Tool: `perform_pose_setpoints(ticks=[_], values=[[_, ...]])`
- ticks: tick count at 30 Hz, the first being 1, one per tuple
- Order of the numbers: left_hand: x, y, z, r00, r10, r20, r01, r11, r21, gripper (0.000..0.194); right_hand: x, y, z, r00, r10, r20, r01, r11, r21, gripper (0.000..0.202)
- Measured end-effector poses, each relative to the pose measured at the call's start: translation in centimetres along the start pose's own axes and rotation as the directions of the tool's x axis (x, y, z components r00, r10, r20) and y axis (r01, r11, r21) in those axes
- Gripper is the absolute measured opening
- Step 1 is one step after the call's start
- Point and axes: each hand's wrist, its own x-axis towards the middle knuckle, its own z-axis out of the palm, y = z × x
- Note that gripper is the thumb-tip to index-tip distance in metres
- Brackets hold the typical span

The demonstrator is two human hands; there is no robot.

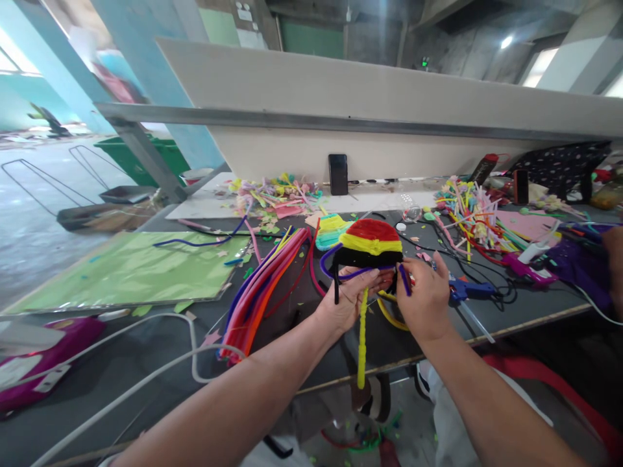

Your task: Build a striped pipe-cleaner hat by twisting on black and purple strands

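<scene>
Held up over the front of the table is a dome-shaped pipe-cleaner piece (370,244) with red, yellow and black bands. My left hand (351,295) is closed around its underside, where a twisted yellow stem (361,344) hangs down. A purple pipe cleaner (327,259) curves along the piece's lower edge. My right hand (424,292) pinches the purple end at the right side, its outer fingers raised. Black ends dangle at both sides. Just behind lies another pipe-cleaner piece (331,231) in yellow and turquoise.
To the left lie a bundle of coloured pipe cleaners (267,285) and a green sheet (121,269). A blue glue gun (470,290) rests at the right. Behind, a phone (338,174) leans against the white board (292,146). A white cable (146,376) crosses the left front.
</scene>
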Motion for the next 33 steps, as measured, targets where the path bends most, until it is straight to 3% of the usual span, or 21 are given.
perform_pose_setpoints(ticks=[9, 14, 16, 19, 22, 28, 33], values=[[0.0, 0.6, 0.1, 0.998, 0.022, -0.051, -0.022, 1.0, 0.001, 0.028, -0.3, -1.1, 0.5, 1.0, 0.013, 0.009, -0.013, 1.0, 0.018, 0.02], [0.0, 1.0, 0.3, 0.997, 0.051, -0.061, -0.051, 0.999, 0.003, 0.025, 0.0, -1.9, -0.1, 0.986, 0.155, 0.054, -0.164, 0.956, 0.242, 0.021], [-0.1, 1.0, 0.4, 0.997, 0.055, -0.055, -0.055, 0.998, 0.005, 0.025, 0.3, -2.0, -0.5, 0.947, 0.299, 0.114, -0.32, 0.862, 0.394, 0.019], [-0.2, 1.0, 0.5, 0.998, 0.051, -0.035, -0.05, 0.998, 0.022, 0.026, 1.0, -1.8, -0.7, 0.824, 0.503, 0.261, -0.548, 0.592, 0.591, 0.014], [-0.2, 0.9, 0.4, 0.998, 0.051, -0.03, -0.05, 0.998, 0.031, 0.025, 1.5, -1.4, -0.4, 0.722, 0.581, 0.375, -0.633, 0.338, 0.696, 0.01], [-0.2, 0.9, 0.3, 0.998, 0.059, -0.014, -0.059, 0.998, 0.028, 0.026, 1.8, -1.2, 0.1, 0.685, 0.598, 0.416, -0.574, 0.091, 0.814, 0.008], [-0.4, 1.1, 0.6, 0.998, 0.058, -0.006, -0.058, 0.997, 0.044, 0.03, 1.9, -1.3, -0.1, 0.654, 0.612, 0.444, -0.583, 0.034, 0.811, 0.013]])
